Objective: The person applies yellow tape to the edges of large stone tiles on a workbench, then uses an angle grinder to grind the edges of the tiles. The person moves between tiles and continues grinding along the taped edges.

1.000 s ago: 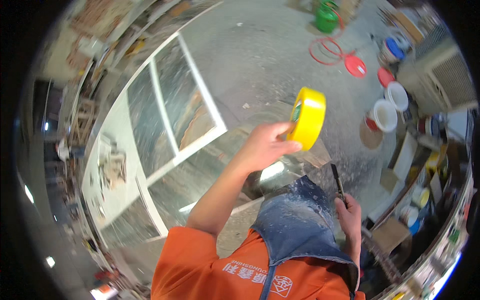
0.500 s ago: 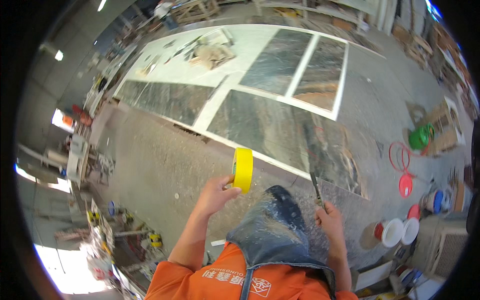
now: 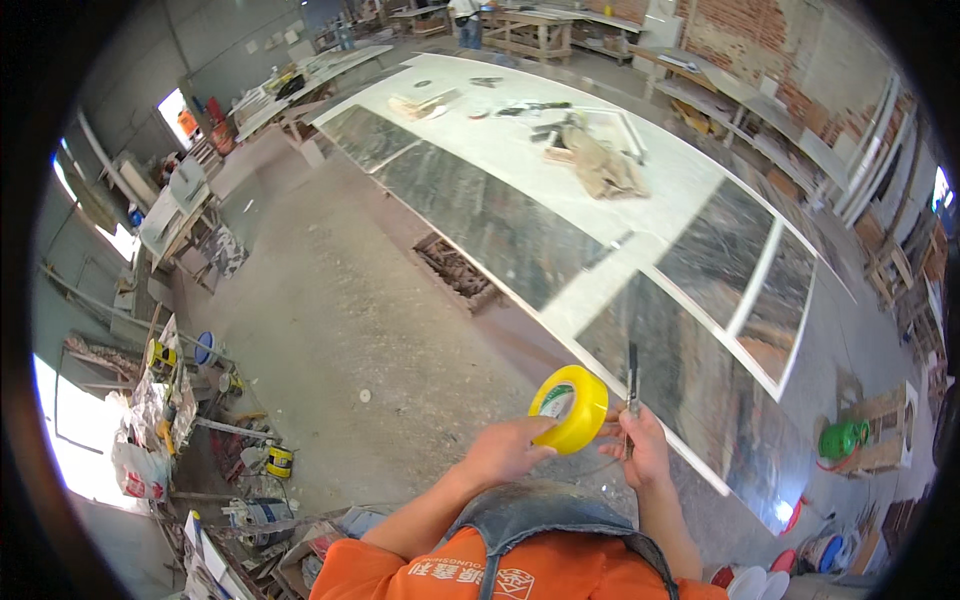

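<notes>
My left hand grips a roll of clear yellow tape by its near-left rim, with the tape's green-printed core facing left. Close to the roll's right side, my right hand is closed around a slim knife that points up and away. Some right-hand fingers reach toward the roll; whether they touch it I cannot tell. Beyond both hands lie dark veined stone slabs on a large white table.
A crumpled beige cloth and several tools lie on the table's far part. A debris-filled box sits along its near side. Buckets and scrap stand at left, by a yellow can. A green container is at right. Another person stands far back.
My hands have come together, bringing the tape roll beside the knife. The roll has tilted. My view has swung left and up, showing more of the far workshop.
</notes>
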The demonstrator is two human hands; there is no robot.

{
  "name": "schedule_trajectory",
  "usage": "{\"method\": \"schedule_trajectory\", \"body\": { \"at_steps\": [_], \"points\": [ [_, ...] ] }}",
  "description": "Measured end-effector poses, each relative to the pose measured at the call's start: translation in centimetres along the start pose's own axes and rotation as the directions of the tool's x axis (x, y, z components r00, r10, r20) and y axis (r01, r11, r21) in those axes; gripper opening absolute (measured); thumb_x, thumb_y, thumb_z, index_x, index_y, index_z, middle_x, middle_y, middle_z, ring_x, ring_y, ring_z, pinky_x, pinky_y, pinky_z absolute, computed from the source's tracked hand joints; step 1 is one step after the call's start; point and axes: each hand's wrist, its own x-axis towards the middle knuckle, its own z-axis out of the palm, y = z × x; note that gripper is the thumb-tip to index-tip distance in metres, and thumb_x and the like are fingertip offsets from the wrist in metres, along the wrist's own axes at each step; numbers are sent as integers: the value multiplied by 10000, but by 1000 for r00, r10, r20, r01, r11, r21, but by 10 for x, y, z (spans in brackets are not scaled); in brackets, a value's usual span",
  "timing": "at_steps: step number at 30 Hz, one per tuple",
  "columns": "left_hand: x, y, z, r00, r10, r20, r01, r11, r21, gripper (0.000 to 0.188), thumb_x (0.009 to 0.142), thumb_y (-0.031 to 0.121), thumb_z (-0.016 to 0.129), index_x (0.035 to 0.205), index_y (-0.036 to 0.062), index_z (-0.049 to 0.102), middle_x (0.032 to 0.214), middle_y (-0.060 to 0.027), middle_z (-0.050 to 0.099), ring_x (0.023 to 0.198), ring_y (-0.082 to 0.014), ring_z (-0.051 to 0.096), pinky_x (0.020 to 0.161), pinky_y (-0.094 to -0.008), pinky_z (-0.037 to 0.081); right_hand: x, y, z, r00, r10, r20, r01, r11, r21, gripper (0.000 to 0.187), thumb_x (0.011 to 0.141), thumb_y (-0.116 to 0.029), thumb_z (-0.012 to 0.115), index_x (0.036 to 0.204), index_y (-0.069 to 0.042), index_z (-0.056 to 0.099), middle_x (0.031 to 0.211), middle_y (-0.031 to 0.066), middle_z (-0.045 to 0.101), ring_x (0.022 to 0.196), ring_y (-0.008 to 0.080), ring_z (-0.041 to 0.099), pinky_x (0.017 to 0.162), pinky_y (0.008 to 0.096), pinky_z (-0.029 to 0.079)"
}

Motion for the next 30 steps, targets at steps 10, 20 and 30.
{"method": "schedule_trajectory", "body": {
  "at_steps": [10, 20, 30],
  "points": [
    [12, -100, -143, 961, 80, -263, 28, 923, 384, 515, 841, 147, 776, 1329, 86, 624, 1334, -196, 648, 1041, -420, 684, 873, -473, 568, 154, 24, 195, 983, 3, 186, 66, 928, -367, 317, 916, -165, 810, 1119, -15, 619, 921, 51, 682, 750, 134, 666, 644, 285, 563],
    [44, -196, -240, 652, -332, -682, 104, 930, -353, 662, 751, -32, 824, 1374, 78, 629, 1353, -155, 606, 1053, -256, 676, 927, -356, 554, 302, 10, 314, 854, 101, 511, -1, 981, -193, 219, 909, -128, 794, 969, -47, 600, 935, 70, 703, 822, 170, 708, 677, 341, 606],
    [96, -292, -365, 452, -695, -560, 68, 652, -755, 214, 918, 45, 776, 1111, 5, 694, 1038, -69, 699, 932, -151, 653, 865, -291, 537, 437, -13, 455, 803, 297, 517, -287, 953, -101, 179, 921, -84, 752, 1044, -62, 624, 959, 39, 686, 786, 139, 682, 685, 293, 582]
  ]
}}
